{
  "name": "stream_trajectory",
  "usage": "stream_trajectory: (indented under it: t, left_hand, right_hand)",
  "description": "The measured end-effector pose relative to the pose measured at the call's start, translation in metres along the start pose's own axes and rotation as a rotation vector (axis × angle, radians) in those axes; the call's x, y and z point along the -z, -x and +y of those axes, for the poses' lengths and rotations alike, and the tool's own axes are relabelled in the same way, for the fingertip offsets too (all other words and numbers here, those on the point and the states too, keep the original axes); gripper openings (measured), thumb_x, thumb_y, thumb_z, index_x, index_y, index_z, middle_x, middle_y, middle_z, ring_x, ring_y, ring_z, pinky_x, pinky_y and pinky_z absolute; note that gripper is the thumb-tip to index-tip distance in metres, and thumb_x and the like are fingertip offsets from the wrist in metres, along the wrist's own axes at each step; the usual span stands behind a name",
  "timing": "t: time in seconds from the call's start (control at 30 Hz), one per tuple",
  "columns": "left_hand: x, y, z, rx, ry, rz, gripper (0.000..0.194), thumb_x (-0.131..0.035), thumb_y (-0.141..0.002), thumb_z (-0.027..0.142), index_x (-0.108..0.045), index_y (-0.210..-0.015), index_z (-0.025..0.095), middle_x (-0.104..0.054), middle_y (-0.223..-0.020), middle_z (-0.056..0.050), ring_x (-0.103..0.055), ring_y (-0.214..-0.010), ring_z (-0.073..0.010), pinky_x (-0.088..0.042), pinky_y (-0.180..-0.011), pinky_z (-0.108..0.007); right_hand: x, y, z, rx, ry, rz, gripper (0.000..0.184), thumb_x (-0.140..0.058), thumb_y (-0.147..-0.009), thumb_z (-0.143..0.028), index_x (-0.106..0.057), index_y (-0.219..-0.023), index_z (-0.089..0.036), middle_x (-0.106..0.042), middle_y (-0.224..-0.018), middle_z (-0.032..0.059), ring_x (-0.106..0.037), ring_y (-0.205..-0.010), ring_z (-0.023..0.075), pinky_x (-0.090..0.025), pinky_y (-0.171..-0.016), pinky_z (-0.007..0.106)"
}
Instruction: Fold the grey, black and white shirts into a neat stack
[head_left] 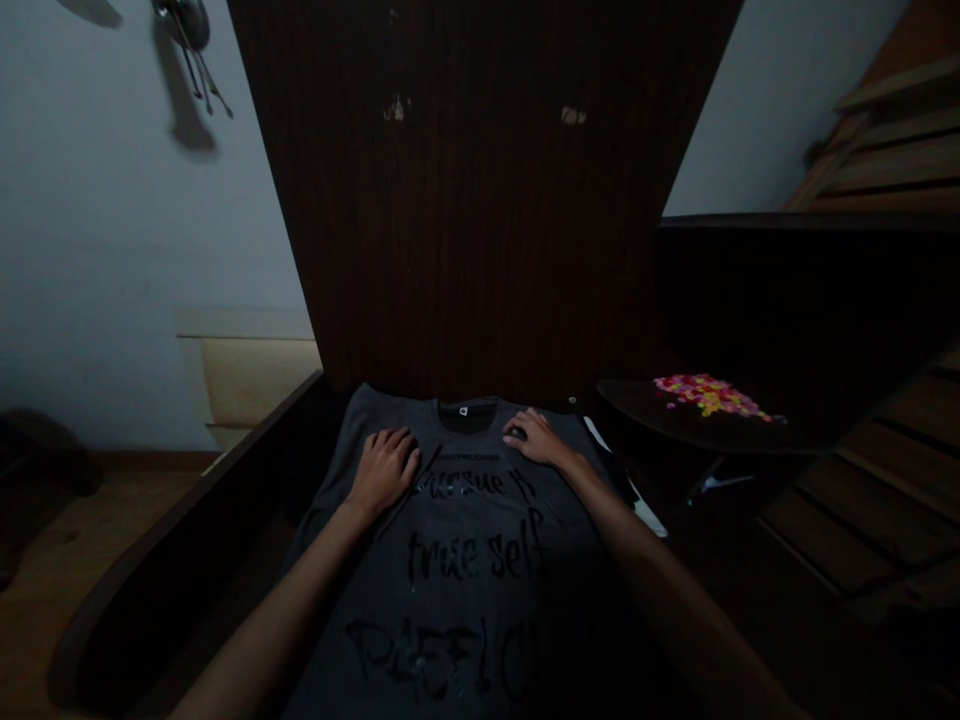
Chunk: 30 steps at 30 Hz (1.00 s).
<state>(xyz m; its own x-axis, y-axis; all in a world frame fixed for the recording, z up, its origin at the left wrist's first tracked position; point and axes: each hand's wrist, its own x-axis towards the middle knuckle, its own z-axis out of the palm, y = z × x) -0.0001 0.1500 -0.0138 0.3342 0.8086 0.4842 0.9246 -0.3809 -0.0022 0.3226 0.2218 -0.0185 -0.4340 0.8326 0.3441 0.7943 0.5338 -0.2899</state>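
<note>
A dark grey T-shirt [480, 520] lies spread out in front of me, its neckline at the far end and black lettering on its front. Inside the neckline a small white label [463, 411] shows. My left hand [385, 466] rests flat on the shirt's left shoulder area, fingers spread a little. On the other side of the neckline, my right hand [534, 437] touches the fabric with its fingers bent and a dark gap between thumb and fingers. The shirt's lower right part is lost in shadow.
A tall dark wooden panel [480, 220] stands behind the shirt. To the right, a dark rounded surface [630, 405] bears a pile of pink and yellow bits [712, 395]. A raised dark edge [195, 520] runs along the left. Wooden slats [862, 500] lie at far right.
</note>
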Motion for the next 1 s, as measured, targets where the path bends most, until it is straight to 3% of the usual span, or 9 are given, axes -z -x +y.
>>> stream_trajectory:
  t: [0.17,0.33,0.5,0.67,0.83,0.9,1.0]
  left_hand:
    - [0.004,-0.036,0.003,-0.121,0.037,-0.156,0.033,-0.041,-0.093,0.027,-0.065,-0.113,0.02,-0.063,-0.127,-0.011,-0.052,-0.115,-0.0276,-0.041,-0.095,-0.044]
    - [-0.01,-0.066,0.005,-0.191,0.063,-0.261,0.037,-0.037,-0.092,0.021,-0.063,-0.118,0.022,-0.064,-0.126,-0.009,-0.053,-0.113,-0.0273,-0.041,-0.093,-0.044]
    - [-0.022,-0.085,0.01,-0.219,0.034,-0.327,0.043,-0.041,-0.084,0.012,-0.065,-0.118,0.024,-0.066,-0.119,-0.01,-0.052,-0.112,-0.0283,-0.039,-0.094,-0.044]
    - [-0.023,-0.097,0.009,-0.266,0.002,-0.315,0.025,-0.051,-0.083,0.019,-0.072,-0.096,0.022,-0.067,-0.107,-0.011,-0.054,-0.107,-0.0278,-0.042,-0.091,-0.04]
    - [-0.019,-0.102,0.004,-0.259,0.044,-0.294,0.024,-0.047,-0.086,0.019,-0.07,-0.092,0.021,-0.064,-0.104,-0.012,-0.056,-0.102,-0.0263,-0.043,-0.089,-0.039]
    - [-0.017,-0.102,0.002,-0.22,0.047,-0.26,0.027,-0.043,-0.089,0.02,-0.068,-0.098,0.021,-0.063,-0.105,-0.012,-0.055,-0.103,-0.0259,-0.042,-0.091,-0.039]
    - [-0.018,-0.1,0.003,-0.152,0.023,-0.19,0.027,-0.04,-0.092,0.021,-0.065,-0.102,0.019,-0.062,-0.107,-0.012,-0.055,-0.104,-0.0261,-0.042,-0.091,-0.04]
  right_hand:
    - [0.003,-0.011,-0.001,-0.001,-0.034,-0.03,0.008,-0.061,-0.08,-0.012,-0.062,-0.076,-0.018,-0.063,-0.081,0.0026,-0.051,-0.086,0.0183,-0.037,-0.079,0.03]
    - [0.009,-0.016,-0.001,-0.008,-0.002,0.058,0.008,-0.057,-0.085,-0.014,-0.06,-0.08,-0.018,-0.062,-0.085,0.0043,-0.05,-0.086,0.0188,-0.038,-0.078,0.03]
    - [0.007,-0.019,-0.006,0.027,0.069,-0.001,0.009,-0.057,-0.087,-0.017,-0.065,-0.087,-0.019,-0.064,-0.095,0.0058,-0.051,-0.094,0.0213,-0.04,-0.084,0.035]
    - [-0.005,-0.032,-0.019,0.146,0.034,-0.065,0.022,-0.055,-0.089,-0.015,-0.067,-0.107,-0.02,-0.062,-0.113,0.0078,-0.053,-0.105,0.0207,-0.041,-0.093,0.035]
    - [-0.005,-0.042,-0.027,0.08,0.119,-0.164,0.015,-0.061,-0.085,-0.013,-0.069,-0.094,-0.021,-0.062,-0.1,0.0068,-0.058,-0.097,0.0211,-0.043,-0.083,0.032]
    - [-0.001,-0.044,-0.027,0.042,0.156,-0.133,0.011,-0.06,-0.085,-0.014,-0.068,-0.089,-0.021,-0.062,-0.097,0.0067,-0.058,-0.092,0.0205,-0.043,-0.078,0.03]
    - [0.001,-0.044,-0.027,-0.033,0.178,0.016,0.011,-0.054,-0.089,-0.016,-0.065,-0.09,-0.02,-0.06,-0.098,0.008,-0.057,-0.091,0.0198,-0.043,-0.077,0.029]
